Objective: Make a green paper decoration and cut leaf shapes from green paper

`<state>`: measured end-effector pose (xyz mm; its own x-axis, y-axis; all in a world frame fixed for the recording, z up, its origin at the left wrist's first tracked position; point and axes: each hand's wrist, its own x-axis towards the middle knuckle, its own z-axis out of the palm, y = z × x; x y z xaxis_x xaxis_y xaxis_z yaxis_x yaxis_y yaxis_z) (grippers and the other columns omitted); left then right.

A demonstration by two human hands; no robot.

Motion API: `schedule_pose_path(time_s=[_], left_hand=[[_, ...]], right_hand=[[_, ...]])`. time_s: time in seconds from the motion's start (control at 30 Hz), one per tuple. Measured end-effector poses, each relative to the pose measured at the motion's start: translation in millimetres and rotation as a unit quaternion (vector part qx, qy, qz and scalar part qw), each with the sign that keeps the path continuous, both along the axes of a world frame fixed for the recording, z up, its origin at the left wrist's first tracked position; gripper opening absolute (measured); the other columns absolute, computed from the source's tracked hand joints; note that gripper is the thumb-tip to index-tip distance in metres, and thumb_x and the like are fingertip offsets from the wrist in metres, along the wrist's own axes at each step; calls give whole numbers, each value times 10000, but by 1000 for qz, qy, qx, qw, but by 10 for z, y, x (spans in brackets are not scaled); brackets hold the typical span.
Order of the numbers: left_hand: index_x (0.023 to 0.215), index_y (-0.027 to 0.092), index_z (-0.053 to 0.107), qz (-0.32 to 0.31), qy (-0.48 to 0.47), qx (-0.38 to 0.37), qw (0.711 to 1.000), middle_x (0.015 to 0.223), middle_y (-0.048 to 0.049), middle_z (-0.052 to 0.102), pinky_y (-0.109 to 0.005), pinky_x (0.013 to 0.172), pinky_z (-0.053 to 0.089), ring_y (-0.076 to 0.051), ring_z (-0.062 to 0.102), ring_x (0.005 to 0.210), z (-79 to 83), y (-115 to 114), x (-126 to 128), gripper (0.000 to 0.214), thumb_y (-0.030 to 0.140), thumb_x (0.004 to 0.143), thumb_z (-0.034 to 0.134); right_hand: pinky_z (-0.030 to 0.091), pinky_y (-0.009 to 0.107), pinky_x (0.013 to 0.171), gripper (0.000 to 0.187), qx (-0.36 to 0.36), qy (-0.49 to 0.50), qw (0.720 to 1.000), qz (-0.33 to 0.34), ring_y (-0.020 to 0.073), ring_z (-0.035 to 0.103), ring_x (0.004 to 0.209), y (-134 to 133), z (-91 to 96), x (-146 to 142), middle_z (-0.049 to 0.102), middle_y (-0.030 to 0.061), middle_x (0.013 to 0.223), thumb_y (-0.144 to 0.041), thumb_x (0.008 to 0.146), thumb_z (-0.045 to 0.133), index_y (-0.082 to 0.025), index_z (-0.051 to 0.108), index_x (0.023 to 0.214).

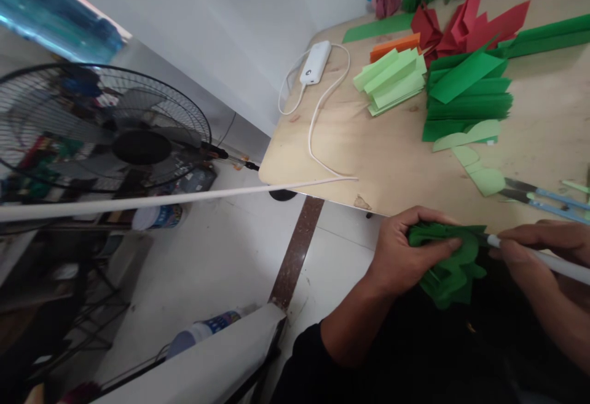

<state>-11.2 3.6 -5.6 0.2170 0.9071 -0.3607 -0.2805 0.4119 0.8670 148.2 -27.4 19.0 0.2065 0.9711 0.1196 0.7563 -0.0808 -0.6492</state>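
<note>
My left hand is closed around a bunch of folded dark green paper, held just below the near edge of the wooden table. My right hand pinches a white pen-like stick whose tip touches the green paper. Light green leaf-shaped cut-outs lie on the table just above my hands. Blue-handled scissors rest to their right.
Stacks of folded dark green paper, light green paper, orange and red paper lie on the table. A white power bank with a cable sits at the left corner. A standing fan is on the left.
</note>
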Motion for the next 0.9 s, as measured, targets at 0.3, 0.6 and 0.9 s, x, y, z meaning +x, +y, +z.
schedule_pose_path(time_s=[0.3,0.6,0.9], left_hand=[[801,161,684,9,-10,4,1000,794,-16,678,-253,698,483,-115,605,727,13,-10,-2,273,288,606,828],[808,167,686,21,-8,-4,1000,772,-13,683,-241,670,503,-113,611,701,3,-22,-3,298,304,591,837],[784,165,687,59,-36,-30,997,789,-3,686,-220,676,514,-96,620,696,7,-40,6,298,263,561,858]], right_hand=[[414,352,624,242,44,-25,998,28,193,588,669,-6,-18,14,628,-3,754,-525,829,510,-304,609,835],[392,335,566,198,85,-58,993,60,186,581,616,3,-23,26,632,-10,735,-469,841,501,-294,594,835],[375,317,495,181,111,-54,990,73,175,590,552,37,56,-22,661,-18,659,-452,838,493,-300,581,795]])
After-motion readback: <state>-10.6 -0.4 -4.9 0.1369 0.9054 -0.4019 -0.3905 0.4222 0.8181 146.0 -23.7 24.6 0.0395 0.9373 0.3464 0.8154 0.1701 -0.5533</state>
